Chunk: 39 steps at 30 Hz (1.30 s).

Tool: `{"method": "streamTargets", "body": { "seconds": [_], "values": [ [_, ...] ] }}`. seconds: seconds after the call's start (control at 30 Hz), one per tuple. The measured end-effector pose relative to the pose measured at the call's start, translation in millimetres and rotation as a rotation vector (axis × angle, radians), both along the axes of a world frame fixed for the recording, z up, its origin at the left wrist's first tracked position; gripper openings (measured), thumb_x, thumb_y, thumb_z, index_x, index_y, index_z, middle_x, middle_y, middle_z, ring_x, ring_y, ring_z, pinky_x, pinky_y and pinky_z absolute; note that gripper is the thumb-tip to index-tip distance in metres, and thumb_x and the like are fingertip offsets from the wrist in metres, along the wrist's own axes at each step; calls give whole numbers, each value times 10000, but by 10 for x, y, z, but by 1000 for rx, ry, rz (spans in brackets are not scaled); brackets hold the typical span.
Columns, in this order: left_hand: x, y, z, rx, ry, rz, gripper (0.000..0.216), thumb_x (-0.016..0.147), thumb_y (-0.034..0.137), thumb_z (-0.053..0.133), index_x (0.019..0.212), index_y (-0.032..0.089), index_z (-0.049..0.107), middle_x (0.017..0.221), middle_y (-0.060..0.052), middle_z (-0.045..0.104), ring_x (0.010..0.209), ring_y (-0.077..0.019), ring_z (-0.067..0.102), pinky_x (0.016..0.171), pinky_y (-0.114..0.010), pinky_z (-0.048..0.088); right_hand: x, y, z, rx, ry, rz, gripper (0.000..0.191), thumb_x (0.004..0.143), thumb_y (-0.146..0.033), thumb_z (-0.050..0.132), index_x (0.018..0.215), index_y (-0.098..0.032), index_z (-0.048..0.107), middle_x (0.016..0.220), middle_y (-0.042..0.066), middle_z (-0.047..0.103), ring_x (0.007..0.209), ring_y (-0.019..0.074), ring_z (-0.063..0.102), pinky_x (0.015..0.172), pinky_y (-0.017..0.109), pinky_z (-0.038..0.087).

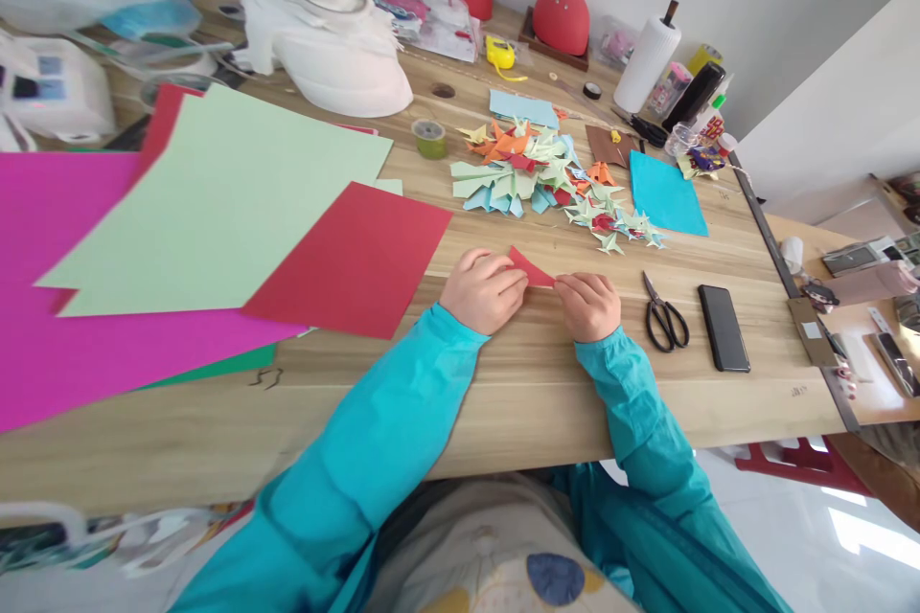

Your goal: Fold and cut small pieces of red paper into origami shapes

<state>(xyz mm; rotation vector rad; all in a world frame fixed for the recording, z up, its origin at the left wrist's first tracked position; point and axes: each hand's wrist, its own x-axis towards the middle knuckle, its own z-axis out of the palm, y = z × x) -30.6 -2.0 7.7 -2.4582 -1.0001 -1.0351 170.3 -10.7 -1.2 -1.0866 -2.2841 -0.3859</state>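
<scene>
Between my two hands is a small red piece of folded paper (530, 270), its pointed corner reaching up. My left hand (483, 291) is closed on its left side, fingers bent over it. At its right end, the fingers of my right hand (589, 305) pinch the edge. Part of the paper is hidden under my fingers. Just beyond my hands lies a pile of folded paper pieces (528, 168) in green, orange, blue and red. Black-handled scissors (665, 321) rest to the right of my right hand, with a dark phone (723, 328) beside them.
Large sheets of light green paper (237, 201), red paper (359, 259) and magenta paper (179, 354) overlap at the left. Farther back stand a roll of clear tape (429, 139), a yellow tape measure (501, 54) and a red pincushion (562, 17). A turquoise square (668, 193) lies at the right.
</scene>
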Motion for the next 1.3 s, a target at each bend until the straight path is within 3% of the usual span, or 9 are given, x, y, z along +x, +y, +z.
{"method": "streamTargets", "body": {
  "seconds": [0.23,0.43,0.57,0.67,0.93,1.3],
  "values": [
    [-171,67,53,111,-16,57,116,756,174,523,774,239,617,821,52,697,807,-176,593,769,-391,392,94,65,-14,37,77,-8,206,803,-124,497,874,-218,666,895,33,697,822,151,595,712,289,413],
    [-269,78,21,62,-110,152,167,749,166,497,829,220,634,834,-15,695,799,-208,594,707,-397,401,142,73,6,26,125,-72,207,820,-134,484,855,-213,672,879,60,696,818,160,606,704,290,417],
    [-134,34,0,-19,-101,70,227,760,230,505,945,214,636,968,-58,674,900,-234,567,738,-405,407,90,44,-25,-6,93,-2,199,817,-134,496,898,-215,658,918,48,692,843,152,604,718,285,425],
    [-44,15,-17,-43,-69,-28,204,780,183,478,874,240,650,901,-21,690,869,-199,577,764,-390,411,29,14,-13,-25,93,27,190,821,-142,494,895,-211,655,935,42,690,851,149,603,733,286,430],
    [83,-61,-37,-66,-75,-128,203,791,157,448,805,208,644,812,-23,691,826,-169,583,819,-372,406,-155,-58,138,-5,10,142,174,804,-127,498,823,-202,654,855,20,699,856,145,598,803,314,406],
    [-60,-10,21,13,-157,-82,195,779,109,468,825,213,626,849,-6,702,817,-170,606,751,-362,424,57,27,112,45,96,8,129,775,-140,525,790,-185,645,794,27,702,810,156,599,756,314,404]
  ]
}}
